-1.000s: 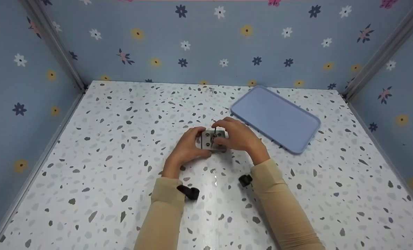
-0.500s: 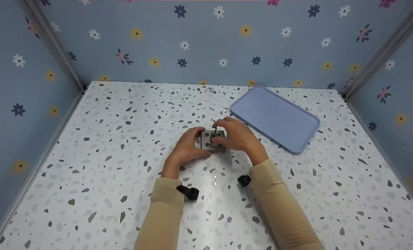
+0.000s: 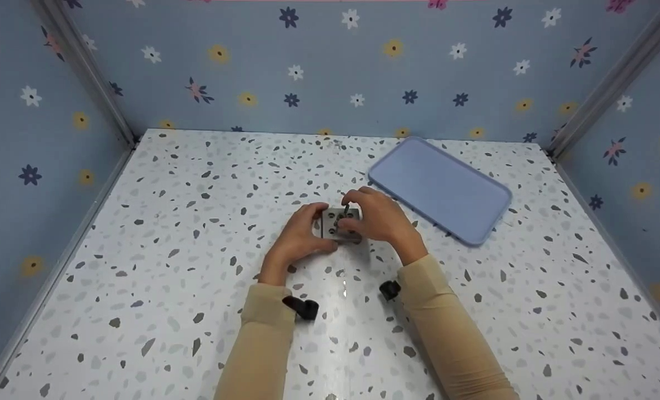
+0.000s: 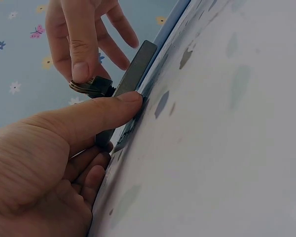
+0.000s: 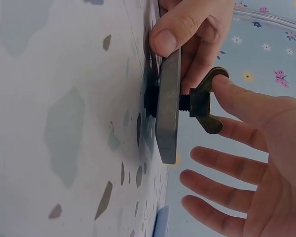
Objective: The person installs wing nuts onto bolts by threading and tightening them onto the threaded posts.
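Note:
A grey rectangular metal plate (image 3: 333, 223) with several holes lies flat, close over the speckled table. My left hand (image 3: 298, 234) grips its left end, thumb on the near edge and fingertips at the far edge. From the middle of the plate rises a brass-coloured wing nut (image 5: 201, 102) on a dark threaded bolt (image 5: 185, 102); a wider black end of the bolt shows beneath the plate. My right hand (image 3: 384, 216) pinches the wings between thumb and index finger. Its other fingers are spread apart, off the plate. In the head view the right fingers partly cover the wing nut.
A light blue tray (image 3: 441, 189) lies at an angle behind and to the right of the hands. Floral panels (image 3: 330, 72) enclose the back and sides of the speckled table (image 3: 169, 311). A black wrist mount (image 3: 302, 308) sits on each sleeve.
The wings have turned slightly between my right thumb and index finger, and those fingertips have shifted a little. My left hand and the plate have stayed in place.

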A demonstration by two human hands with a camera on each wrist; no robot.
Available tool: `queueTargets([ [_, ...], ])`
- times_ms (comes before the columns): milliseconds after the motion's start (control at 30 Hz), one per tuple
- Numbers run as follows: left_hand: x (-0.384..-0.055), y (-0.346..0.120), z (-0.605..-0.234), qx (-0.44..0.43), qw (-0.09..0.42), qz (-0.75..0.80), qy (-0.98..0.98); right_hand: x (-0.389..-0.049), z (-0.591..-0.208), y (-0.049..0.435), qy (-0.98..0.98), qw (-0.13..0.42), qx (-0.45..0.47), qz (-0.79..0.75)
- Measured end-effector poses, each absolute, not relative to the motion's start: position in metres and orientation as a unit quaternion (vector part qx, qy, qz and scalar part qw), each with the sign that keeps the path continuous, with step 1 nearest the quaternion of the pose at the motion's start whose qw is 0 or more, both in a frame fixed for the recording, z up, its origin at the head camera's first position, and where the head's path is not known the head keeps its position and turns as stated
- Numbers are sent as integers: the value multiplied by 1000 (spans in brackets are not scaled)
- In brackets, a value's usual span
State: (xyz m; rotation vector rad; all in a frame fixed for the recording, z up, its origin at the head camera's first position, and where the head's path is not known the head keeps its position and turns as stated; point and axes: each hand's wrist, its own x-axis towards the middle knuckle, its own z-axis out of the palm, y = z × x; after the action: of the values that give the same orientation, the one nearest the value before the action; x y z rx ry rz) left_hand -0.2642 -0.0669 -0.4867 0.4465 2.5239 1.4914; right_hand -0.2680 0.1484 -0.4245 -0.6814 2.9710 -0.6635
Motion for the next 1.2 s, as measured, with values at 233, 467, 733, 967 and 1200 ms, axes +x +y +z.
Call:
queueTargets([
  [233, -264, -66, -486, 147, 90, 497, 851, -268, -425, 148, 956, 4, -207, -208],
  [467, -263, -67, -485, 155, 86, 497, 850, -267, -427, 146, 959, -6, -197, -204],
  [733, -264, -67, -486, 154, 87, 495, 850, -266, -426, 143, 964, -13, -184, -190],
  [967, -264, -67, -486, 155, 87, 497, 850, -266, -426, 141, 969, -21, -170, -175],
  [1200, -264, -68, -486, 152, 90, 493, 852, -265, -428, 140, 970, -33, -166, -174],
])
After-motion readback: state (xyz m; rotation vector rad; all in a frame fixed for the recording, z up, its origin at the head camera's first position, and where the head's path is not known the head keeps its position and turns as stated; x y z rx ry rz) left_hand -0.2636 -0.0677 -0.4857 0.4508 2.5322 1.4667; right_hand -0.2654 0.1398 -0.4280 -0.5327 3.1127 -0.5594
